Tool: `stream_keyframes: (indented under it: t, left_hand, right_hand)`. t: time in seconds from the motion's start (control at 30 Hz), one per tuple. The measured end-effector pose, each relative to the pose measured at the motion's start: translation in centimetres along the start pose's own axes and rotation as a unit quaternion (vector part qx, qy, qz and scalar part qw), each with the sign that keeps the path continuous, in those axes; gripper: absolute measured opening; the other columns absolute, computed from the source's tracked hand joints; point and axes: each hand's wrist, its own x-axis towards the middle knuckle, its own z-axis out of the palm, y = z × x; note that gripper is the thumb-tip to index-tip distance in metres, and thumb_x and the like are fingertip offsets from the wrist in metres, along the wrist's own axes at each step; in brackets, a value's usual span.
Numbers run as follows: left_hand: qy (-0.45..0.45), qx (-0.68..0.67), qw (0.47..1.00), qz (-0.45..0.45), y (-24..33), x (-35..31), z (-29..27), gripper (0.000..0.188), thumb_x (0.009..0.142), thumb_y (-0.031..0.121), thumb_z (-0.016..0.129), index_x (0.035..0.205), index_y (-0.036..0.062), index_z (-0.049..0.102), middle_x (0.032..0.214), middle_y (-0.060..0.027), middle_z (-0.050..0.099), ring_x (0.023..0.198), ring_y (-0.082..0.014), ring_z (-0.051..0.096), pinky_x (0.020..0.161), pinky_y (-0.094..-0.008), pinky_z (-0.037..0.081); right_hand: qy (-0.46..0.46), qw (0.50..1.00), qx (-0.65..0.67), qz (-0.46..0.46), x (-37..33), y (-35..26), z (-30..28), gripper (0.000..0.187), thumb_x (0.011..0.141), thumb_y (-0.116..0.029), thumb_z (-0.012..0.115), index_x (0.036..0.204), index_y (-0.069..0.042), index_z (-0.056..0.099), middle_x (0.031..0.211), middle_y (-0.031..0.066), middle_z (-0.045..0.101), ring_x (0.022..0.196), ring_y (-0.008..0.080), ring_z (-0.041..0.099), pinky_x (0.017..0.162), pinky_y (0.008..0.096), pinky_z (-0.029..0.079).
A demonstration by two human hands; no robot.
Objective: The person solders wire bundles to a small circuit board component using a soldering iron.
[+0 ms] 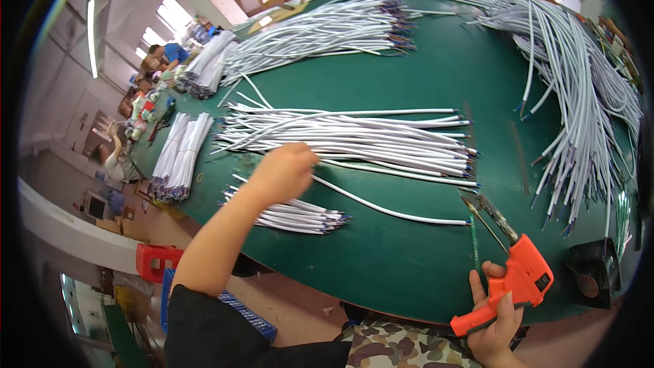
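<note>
Worktop [415,266], broad, dark green. Right hand [496,330] wrapped round orange plastic pistol-shaped tool [526,272] with metal nose, over near edge, toward right corner. Left hand [285,172] curled at left end of single long white cable [395,210] with dark tip; fingertips hidden, cannot tell whether it pinches. Cable runs across mid-worktop, tip toward right edge. Just beyond, toward far edge: loose row of white cables [361,138]. Small bunch of white cables [300,217] by near edge, left of centre.
</note>
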Motion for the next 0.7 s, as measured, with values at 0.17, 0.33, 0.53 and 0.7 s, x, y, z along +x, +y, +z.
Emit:
stream_keyframes:
  t: [0.17,0.33,0.53,0.7]
  left_hand:
    - [-0.029,0.028,0.997,-0.07,-10.2,-5.5,-1.7,0.037,0.078,0.0,0.059,0.113,0.0056,0.069,0.118,-0.0137,0.065,0.112,-0.0349,0.061,0.096,-0.0446,0.05]
    - [-0.067,0.091,0.99,-0.09,-12.7,-5.9,-1.6,0.045,0.079,-0.001,0.058,0.122,0.0061,0.065,0.125,-0.0138,0.063,0.122,-0.0343,0.056,0.104,-0.0456,0.045]
    - [-0.063,0.182,0.963,-0.19,-16.5,-7.4,-0.1,0.028,0.079,0.002,0.06,0.106,0.0071,0.061,0.118,-0.0147,0.062,0.117,-0.0355,0.058,0.103,-0.0462,0.044]
    - [-0.191,0.174,0.935,-0.244,-16.7,-6.0,-3.0,0.022,0.08,0.012,0.061,0.102,0.0076,0.062,0.109,-0.0167,0.068,0.109,-0.0363,0.063,0.096,-0.0479,0.048]
  right_hand:
    - [-0.013,1.0,0.013,-0.02,-0.3,0.8,-0.5,0.051,0.105,-0.025,0.049,0.15,-0.007,0.032,0.136,0.0141,0.054,0.134,0.0276,0.049,0.114,0.0524,0.042]
    - [-0.043,0.999,-0.011,-0.032,0.1,0.2,0.1,0.052,0.103,-0.018,0.05,0.149,0.001,0.037,0.141,0.0188,0.05,0.134,0.0311,0.049,0.116,0.0538,0.039]
    - [-0.085,0.995,-0.023,-0.041,-0.2,0.5,-0.4,0.056,0.106,-0.02,0.045,0.155,-0.002,0.027,0.147,0.017,0.044,0.14,0.0338,0.043,0.119,0.0605,0.032]
    - [-0.01,0.998,-0.028,-0.056,-0.5,1.3,-0.6,0.057,0.103,-0.028,0.052,0.152,-0.006,0.031,0.135,0.015,0.055,0.134,0.0278,0.049,0.114,0.0544,0.041]
